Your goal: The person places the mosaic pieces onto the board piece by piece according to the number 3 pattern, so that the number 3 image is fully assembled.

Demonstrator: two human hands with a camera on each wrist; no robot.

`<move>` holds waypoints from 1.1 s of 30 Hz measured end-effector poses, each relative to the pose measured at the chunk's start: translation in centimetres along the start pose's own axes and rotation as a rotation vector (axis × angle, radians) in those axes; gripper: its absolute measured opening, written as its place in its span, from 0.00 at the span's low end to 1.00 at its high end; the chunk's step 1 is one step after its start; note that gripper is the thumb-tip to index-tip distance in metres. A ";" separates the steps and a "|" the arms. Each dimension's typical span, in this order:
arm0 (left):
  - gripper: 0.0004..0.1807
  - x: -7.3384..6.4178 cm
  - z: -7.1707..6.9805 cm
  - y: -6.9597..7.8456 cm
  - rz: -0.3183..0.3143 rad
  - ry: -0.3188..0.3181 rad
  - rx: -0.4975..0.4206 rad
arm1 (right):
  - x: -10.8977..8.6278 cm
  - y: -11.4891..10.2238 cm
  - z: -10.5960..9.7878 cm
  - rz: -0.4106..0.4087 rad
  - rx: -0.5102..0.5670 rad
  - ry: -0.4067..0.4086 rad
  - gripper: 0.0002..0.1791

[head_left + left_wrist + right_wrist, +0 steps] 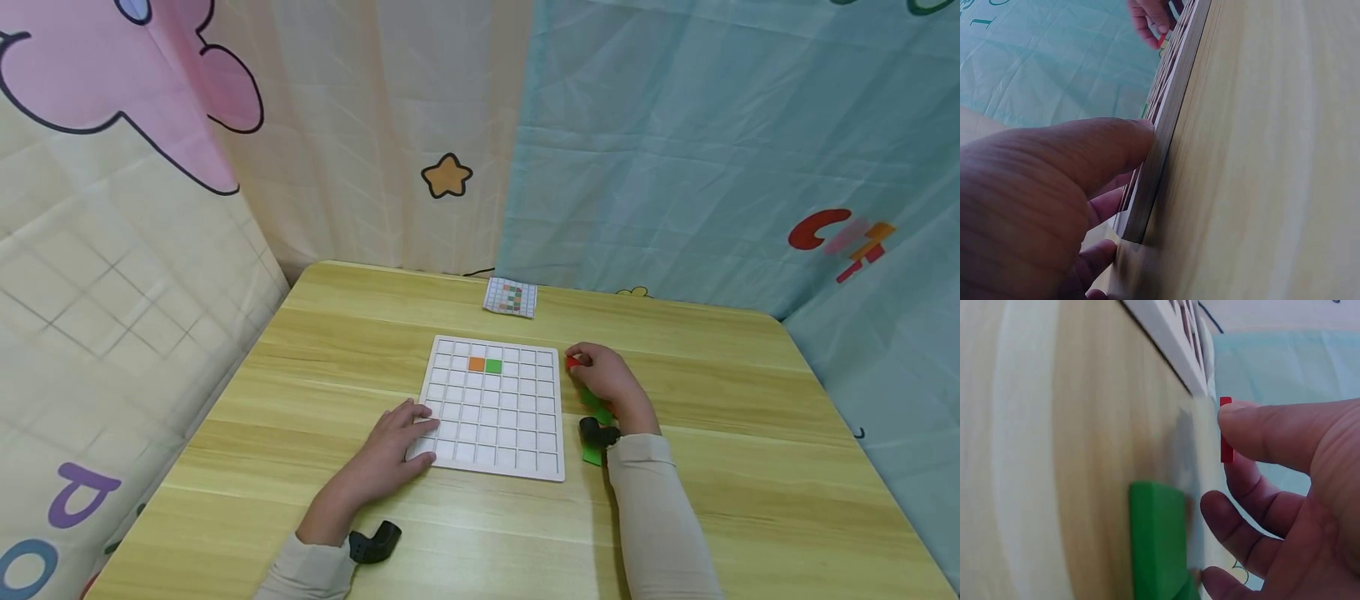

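Observation:
A white grid board [498,435] lies on the table, with an orange tile [477,364] and a green tile [493,366] side by side in its second row from the far edge. My left hand [386,454] rests at the board's near left corner, fingers extended over the edge and thumb against the near side. Just off the board's far right corner, my right hand [611,382] pinches a red tile [1227,447] between thumb and fingers, held above the table. Beneath that hand and wrist lie several loose tiles, among them a green one [592,456]; the hand partly hides them.
Behind the board, a small printed card [510,297] with a coloured grid pattern lies on the wooden table [322,350]. Printed curtains [637,150] hang along the table's back and sides. Each wrist wears a black camera.

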State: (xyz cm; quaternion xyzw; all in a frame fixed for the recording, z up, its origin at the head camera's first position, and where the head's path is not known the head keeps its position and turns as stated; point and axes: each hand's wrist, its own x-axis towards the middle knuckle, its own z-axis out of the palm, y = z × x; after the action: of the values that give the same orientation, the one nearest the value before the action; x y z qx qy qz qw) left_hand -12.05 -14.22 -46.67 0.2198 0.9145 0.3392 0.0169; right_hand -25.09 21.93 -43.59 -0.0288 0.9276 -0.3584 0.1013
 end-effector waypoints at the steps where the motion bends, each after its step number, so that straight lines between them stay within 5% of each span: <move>1: 0.24 0.0 0.0 0.0 -0.002 0.000 -0.003 | 0.0 -0.2 0.0 -0.010 -0.005 0.004 0.16; 14: 0.25 0.0 0.1 0.0 -0.004 0.010 0.005 | 0.3 -2.4 1.2 -0.119 -0.002 0.023 0.17; 33: 0.24 0.0 0.1 0.0 -0.006 0.005 0.008 | 0.8 -5.2 3.4 -0.147 0.031 -0.037 0.16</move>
State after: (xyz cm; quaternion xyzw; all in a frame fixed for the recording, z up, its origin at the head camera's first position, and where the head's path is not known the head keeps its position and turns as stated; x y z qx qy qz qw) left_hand -12.02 -14.17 -46.78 0.2163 0.9166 0.3358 0.0149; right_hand -25.29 15.71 -42.73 -0.1016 0.9153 -0.3788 0.0921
